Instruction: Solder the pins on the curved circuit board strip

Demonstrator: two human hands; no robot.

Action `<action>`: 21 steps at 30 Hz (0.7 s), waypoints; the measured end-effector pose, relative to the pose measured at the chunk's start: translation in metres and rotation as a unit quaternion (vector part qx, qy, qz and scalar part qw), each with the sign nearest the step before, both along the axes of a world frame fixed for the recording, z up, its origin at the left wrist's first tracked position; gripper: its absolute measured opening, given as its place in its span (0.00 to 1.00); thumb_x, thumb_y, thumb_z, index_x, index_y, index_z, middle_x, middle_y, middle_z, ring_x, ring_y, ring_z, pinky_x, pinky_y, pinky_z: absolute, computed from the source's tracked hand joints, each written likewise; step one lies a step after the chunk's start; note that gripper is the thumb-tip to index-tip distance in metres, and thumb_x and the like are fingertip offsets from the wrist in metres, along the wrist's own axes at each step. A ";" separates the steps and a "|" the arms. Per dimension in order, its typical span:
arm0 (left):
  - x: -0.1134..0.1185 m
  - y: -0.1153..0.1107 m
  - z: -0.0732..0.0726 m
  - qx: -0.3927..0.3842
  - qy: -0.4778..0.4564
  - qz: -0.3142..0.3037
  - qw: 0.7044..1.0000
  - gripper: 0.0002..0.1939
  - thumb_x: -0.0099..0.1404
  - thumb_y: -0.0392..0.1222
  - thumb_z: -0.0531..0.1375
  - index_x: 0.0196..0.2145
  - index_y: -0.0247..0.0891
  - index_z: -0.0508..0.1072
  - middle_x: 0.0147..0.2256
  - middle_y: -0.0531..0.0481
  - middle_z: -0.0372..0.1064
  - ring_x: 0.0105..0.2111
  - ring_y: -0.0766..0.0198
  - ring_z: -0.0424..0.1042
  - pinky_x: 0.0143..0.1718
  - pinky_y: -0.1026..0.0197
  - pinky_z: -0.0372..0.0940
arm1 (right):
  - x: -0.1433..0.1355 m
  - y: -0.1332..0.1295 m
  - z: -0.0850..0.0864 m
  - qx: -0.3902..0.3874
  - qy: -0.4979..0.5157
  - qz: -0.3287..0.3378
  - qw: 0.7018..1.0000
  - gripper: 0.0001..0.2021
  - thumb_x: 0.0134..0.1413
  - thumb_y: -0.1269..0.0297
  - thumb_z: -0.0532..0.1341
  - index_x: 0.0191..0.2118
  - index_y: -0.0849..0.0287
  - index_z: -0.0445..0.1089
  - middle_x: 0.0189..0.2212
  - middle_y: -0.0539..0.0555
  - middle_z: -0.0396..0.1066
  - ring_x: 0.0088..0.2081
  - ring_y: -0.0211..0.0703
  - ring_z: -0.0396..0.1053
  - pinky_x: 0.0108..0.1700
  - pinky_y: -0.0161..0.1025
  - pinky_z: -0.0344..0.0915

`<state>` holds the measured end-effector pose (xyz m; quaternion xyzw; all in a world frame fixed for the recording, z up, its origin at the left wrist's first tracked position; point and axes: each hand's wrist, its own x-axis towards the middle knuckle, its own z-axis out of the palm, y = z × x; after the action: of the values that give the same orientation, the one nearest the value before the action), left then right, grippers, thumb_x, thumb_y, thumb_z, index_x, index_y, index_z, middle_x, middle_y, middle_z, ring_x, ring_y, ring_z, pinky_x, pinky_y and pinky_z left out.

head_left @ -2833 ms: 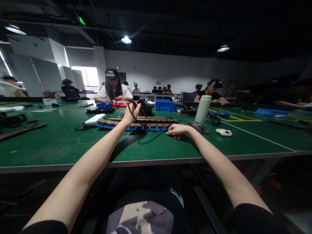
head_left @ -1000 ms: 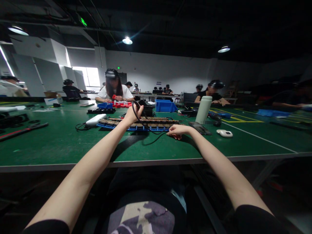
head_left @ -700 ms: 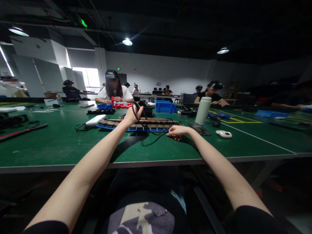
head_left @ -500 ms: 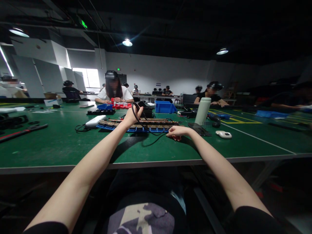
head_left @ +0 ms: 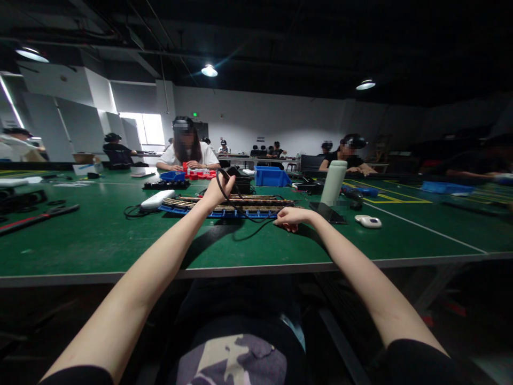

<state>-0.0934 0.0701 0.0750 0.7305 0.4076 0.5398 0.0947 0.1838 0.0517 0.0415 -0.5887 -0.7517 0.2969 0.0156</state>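
Observation:
My left hand (head_left: 220,188) is raised over a long blue-edged rack (head_left: 228,213) with several tan and dark strips, its fingers closed around a black cable (head_left: 245,216). From there the cable loops down in front of the rack toward the right. At the rack's right end, my right hand (head_left: 292,218) rests low near the green table, fingers curled together by the cable's lower end. What its fingertips pinch is too small to make out.
A pale green bottle (head_left: 334,183) stands right of my right hand, beside a dark flat device (head_left: 328,213) and a small white case (head_left: 368,222). A white device (head_left: 157,199) lies left of the rack. Behind are a blue bin (head_left: 272,176) and a person handling red parts (head_left: 200,173).

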 end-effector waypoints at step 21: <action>0.013 0.000 -0.012 -0.013 -0.038 -0.010 0.999 0.13 0.69 0.50 0.53 0.32 0.39 0.65 0.16 0.54 0.65 0.18 0.60 0.71 0.26 0.60 0.65 | 0.000 -0.001 0.000 -0.002 0.010 -0.004 1.000 0.18 0.59 0.52 0.62 0.27 0.60 0.61 0.16 0.46 0.65 0.17 0.33 0.64 0.22 0.31 0.61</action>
<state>-0.0807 0.0702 0.0632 0.7125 0.4032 0.5606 0.1248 0.1840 0.0507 0.0415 -0.5886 -0.7485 0.3046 0.0231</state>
